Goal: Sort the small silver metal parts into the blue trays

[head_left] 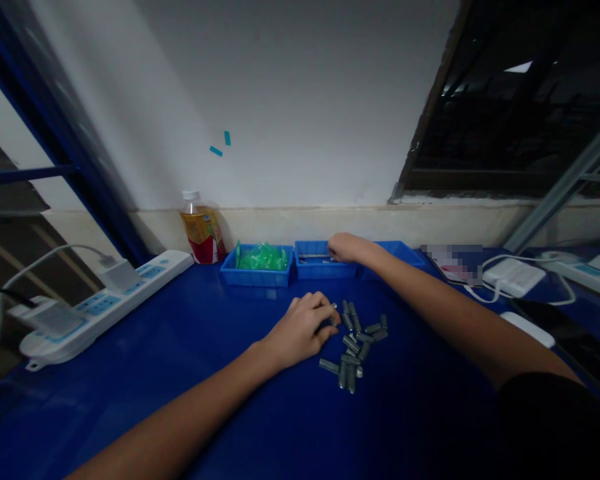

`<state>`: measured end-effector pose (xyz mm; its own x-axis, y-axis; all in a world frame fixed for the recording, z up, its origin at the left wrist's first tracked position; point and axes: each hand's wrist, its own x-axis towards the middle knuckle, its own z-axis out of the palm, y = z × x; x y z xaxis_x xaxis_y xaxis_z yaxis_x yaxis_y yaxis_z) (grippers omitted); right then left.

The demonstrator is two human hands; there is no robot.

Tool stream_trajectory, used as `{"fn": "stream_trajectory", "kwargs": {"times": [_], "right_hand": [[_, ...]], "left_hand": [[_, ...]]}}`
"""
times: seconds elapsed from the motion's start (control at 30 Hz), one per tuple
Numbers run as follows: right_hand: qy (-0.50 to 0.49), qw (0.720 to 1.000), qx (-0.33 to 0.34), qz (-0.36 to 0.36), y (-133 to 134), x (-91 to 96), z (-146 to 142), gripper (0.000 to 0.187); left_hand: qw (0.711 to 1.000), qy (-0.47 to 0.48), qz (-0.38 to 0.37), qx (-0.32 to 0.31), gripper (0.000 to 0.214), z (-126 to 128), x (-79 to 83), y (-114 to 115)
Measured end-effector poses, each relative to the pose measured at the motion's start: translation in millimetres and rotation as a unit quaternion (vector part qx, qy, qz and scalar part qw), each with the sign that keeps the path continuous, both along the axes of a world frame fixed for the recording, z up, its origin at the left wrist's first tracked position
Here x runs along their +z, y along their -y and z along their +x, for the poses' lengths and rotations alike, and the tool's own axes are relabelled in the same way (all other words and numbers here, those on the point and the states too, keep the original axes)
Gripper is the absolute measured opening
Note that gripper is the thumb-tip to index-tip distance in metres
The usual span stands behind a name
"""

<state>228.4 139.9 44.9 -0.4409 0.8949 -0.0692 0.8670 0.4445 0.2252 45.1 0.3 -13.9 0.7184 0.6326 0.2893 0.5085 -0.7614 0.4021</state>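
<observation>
My left hand rests at the left side of a loose pile of short grey metal cylinders on the blue tabletop. Its fingers are curled round a metal cylinder, of which only a small end shows. My right hand reaches into the middle blue bin, its fingers bent down and closed. Thin metal rods lie in that bin beside the fingers. The back of the hand hides the fingertips and anything between them.
Left of the middle bin stands a blue bin of green plastic; right of it is another blue bin. A drink bottle stands by the wall. White power strips with plugs and cables lie left and right.
</observation>
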Motion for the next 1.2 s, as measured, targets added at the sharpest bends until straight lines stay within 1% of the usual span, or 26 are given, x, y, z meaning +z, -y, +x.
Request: {"fn": "stream_trajectory", "kwargs": {"times": [0.13,0.3,0.37,0.4,0.47,0.5,0.57,0.63,0.7,0.77,0.83,0.93,1.0,1.03,1.13,1.2], "right_hand": [[0.014,1.000,0.019,-0.010,-2.5,0.6,-0.1,0.021],[0.007,0.999,0.008,-0.038,-4.3,4.7,4.5,0.018],[-0.019,0.999,0.007,-0.027,-0.6,7.6,7.6,0.018],[-0.046,0.999,0.015,-0.007,3.7,9.0,9.1,0.018],[-0.134,0.989,0.047,0.047,19.2,11.1,11.5,0.017],[-0.190,0.977,0.065,0.074,30.5,11.1,12.2,0.016],[-0.298,0.943,0.092,0.113,58.9,7.8,12.3,0.016],[-0.363,0.916,0.113,0.128,90.3,-0.6,10.7,0.011],[-0.379,0.907,0.133,0.124,118.4,-12.6,8.0,0.015],[-0.379,0.909,0.137,0.110,138.7,-24.8,5.5,0.016],[-0.379,0.911,0.132,0.099,150.4,-34.1,4.2,0.012],[-0.381,0.911,0.126,0.093,155.3,-41.0,4.9,0.007],[-0.387,0.910,0.116,0.096,154.3,-42.4,6.2,0.006],[-0.394,0.908,0.107,0.099,153.7,-42.6,6.8,0.008],[-0.413,0.902,0.083,0.097,153.2,-43.1,7.6,0.019],[-0.416,0.902,0.077,0.085,154.5,-43.4,7.5,0.023]], "left_hand": [[1.000,0.010,-0.001,0.011,0.010,0.0,-2.5,-0.2],[1.000,0.007,-0.014,0.014,0.009,0.6,-1.7,0.4],[0.998,0.038,-0.039,0.020,0.010,1.2,-0.8,-0.7],[0.996,0.069,-0.060,0.023,0.010,1.5,-0.1,-2.4],[0.981,0.152,-0.115,0.033,0.012,1.9,1.9,-8.5],[0.969,0.196,-0.145,0.041,0.012,2.0,3.4,-13.0],[0.942,0.263,-0.201,0.060,0.013,2.5,7.4,-23.3],[0.917,0.302,-0.254,0.064,0.015,3.7,11.5,-32.3],[0.893,0.326,-0.308,0.043,0.021,6.5,13.8,-36.4],[0.873,0.340,-0.350,0.014,0.034,10.4,12.9,-35.2],[0.860,0.349,-0.372,-0.003,0.042,14.2,9.4,-30.6],[0.850,0.371,-0.374,-0.002,0.045,16.5,3.6,-23.7],[0.856,0.373,-0.358,0.004,0.042,14.8,2.0,-20.9],[0.865,0.365,-0.344,0.003,0.038,13.2,2.0,-20.0],[0.911,0.318,-0.260,-0.015,0.022,7.8,3.9,-17.9],[0.939,0.285,-0.192,-0.013,0.015,5.4,5.6,-16.6]]}}
